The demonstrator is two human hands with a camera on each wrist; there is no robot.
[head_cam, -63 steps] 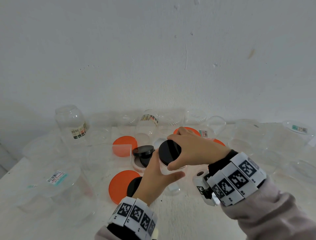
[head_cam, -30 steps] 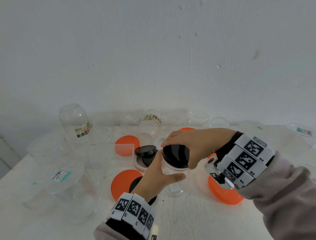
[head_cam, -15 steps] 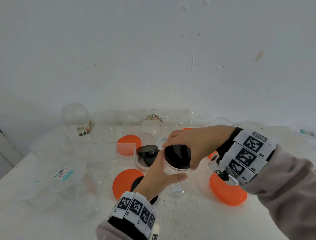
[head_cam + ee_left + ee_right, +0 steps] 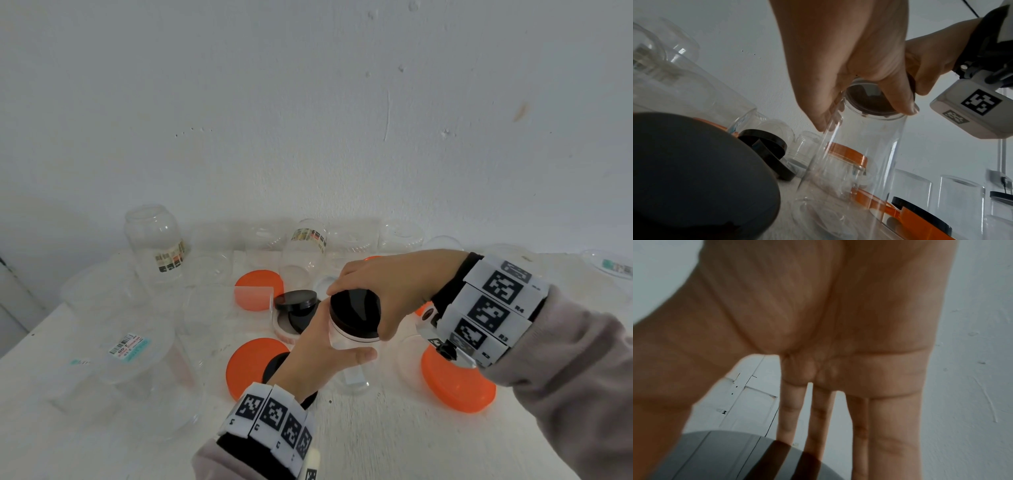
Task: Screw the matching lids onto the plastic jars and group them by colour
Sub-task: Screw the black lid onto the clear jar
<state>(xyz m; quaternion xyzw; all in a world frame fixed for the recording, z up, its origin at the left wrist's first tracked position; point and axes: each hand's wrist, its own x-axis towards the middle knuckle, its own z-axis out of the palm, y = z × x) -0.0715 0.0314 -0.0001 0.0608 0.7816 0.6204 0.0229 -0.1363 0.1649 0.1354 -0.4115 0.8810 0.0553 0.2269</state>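
A tall clear plastic jar (image 4: 349,346) (image 4: 859,154) stands upright on the white table (image 4: 376,442) near its middle. My left hand (image 4: 322,349) (image 4: 849,68) grips the jar just below its neck, thumb in front. A black lid (image 4: 356,313) (image 4: 869,99) sits on the jar's mouth. My right hand (image 4: 387,291) grips that lid from above, fingers curled round its rim. In the right wrist view the lid (image 4: 725,456) shows as a glossy dark disc under the fingers (image 4: 890,434).
Orange lids lie at the left front (image 4: 253,368), right (image 4: 455,383) and behind (image 4: 258,289). Two loose black lids (image 4: 296,306) rest behind the held jar. Several open clear jars crowd the left (image 4: 156,246), (image 4: 137,370) and the back by the wall.
Over the last second my right hand has stayed on the black lid and shifted a little round it. The left hand keeps its hold on the jar. Two seconds ago the lid was tilted.
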